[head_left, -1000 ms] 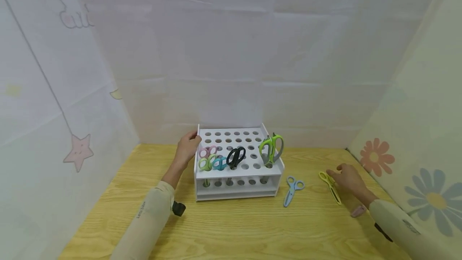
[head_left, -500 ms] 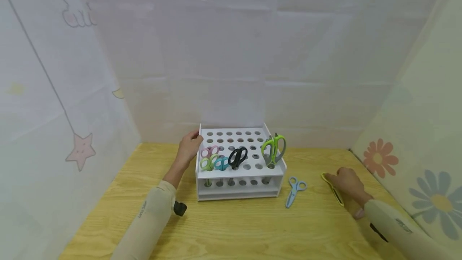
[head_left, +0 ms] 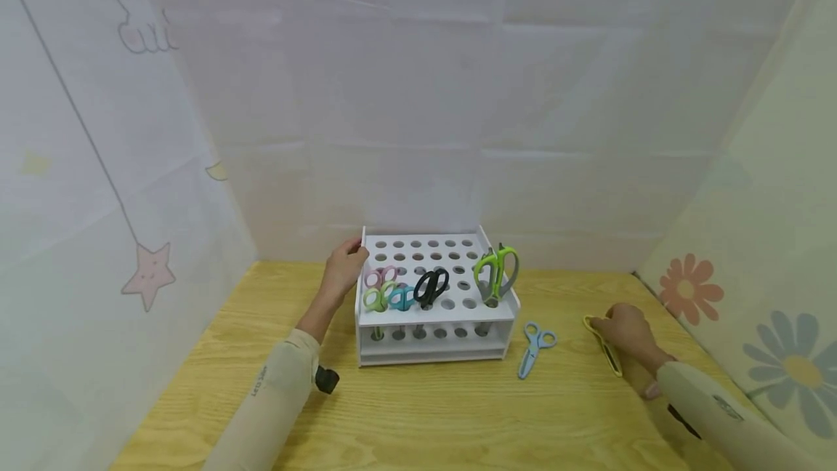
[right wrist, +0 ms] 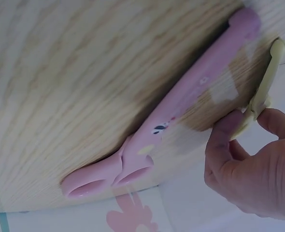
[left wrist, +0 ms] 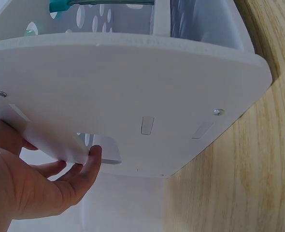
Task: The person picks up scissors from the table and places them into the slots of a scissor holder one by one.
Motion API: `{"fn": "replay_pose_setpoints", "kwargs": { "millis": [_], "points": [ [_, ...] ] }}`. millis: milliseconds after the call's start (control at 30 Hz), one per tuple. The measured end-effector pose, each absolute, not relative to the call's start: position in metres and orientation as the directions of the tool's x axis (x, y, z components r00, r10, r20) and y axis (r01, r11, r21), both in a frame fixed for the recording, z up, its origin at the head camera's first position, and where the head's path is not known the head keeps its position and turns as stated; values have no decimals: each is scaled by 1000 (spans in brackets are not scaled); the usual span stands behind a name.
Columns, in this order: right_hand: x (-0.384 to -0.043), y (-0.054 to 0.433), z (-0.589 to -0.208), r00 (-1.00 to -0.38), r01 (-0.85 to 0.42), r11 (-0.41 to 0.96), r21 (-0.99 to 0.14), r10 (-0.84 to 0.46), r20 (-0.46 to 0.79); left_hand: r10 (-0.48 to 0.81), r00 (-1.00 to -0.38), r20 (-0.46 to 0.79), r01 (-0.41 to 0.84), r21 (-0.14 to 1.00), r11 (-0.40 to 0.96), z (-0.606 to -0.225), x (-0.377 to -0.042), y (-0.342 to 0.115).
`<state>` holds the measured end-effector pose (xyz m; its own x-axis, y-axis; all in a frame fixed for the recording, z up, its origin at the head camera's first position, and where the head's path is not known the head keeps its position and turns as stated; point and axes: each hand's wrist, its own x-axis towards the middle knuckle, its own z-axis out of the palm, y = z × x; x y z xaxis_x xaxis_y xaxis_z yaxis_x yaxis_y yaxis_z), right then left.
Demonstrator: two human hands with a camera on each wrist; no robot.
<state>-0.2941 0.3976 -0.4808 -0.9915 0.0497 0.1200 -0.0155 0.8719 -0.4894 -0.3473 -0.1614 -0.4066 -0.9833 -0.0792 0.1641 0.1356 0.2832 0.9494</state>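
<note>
In the head view my left hand [head_left: 344, 265] holds the left side panel of a white scissors rack [head_left: 431, 315]. Its fingers reach round the panel's edge, by a cutout, in the left wrist view. At the right, my right hand [head_left: 629, 333] pinches yellow scissors [head_left: 612, 360] near the pivot between thumb and fingers; they lie close over the table, the handles partly hidden. Pink scissors [right wrist: 166, 116] lie beside them in the right wrist view, mostly hidden under the arm in the head view. Light-blue scissors [head_left: 532, 349] lie between rack and right hand.
Small pink [head_left: 381, 276], green [head_left: 377, 297], teal [head_left: 402, 298] and black scissors [head_left: 430, 288] stand in the rack's left and middle holes. Larger lime-green scissors [head_left: 497, 273] stand at its right end. Patterned sheets [head_left: 392, 93] rise behind and beside the wooden table [head_left: 418, 413].
My right hand has closed on the yellow scissors, shifting slightly over their handles, which were more visible earlier. My left hand keeps its hold on the rack. The camera view has shifted slightly.
</note>
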Motion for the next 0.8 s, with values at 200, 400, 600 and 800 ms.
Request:
{"fn": "replay_pose_setpoints", "kwargs": {
  "millis": [200, 400, 600, 800],
  "points": [
    [-292, 398, -471, -993, -34, 860, -510, 30, 116, -74, -985, 153, 126, 951, 282, -407, -348, -162],
    [-289, 397, -465, -989, -92, 825, -558, -11, 147, -83, -984, 160, 131, 950, 284, -408, -350, -162],
    [-289, 394, -459, -972, -174, 795, -581, -44, 230, -81, -985, 149, 121, 953, 278, -407, -349, -161],
    [-284, 385, -446, -950, -274, 744, -610, -113, 289, -88, -985, 148, 118, 951, 286, -408, -349, -161]
  ]
}}
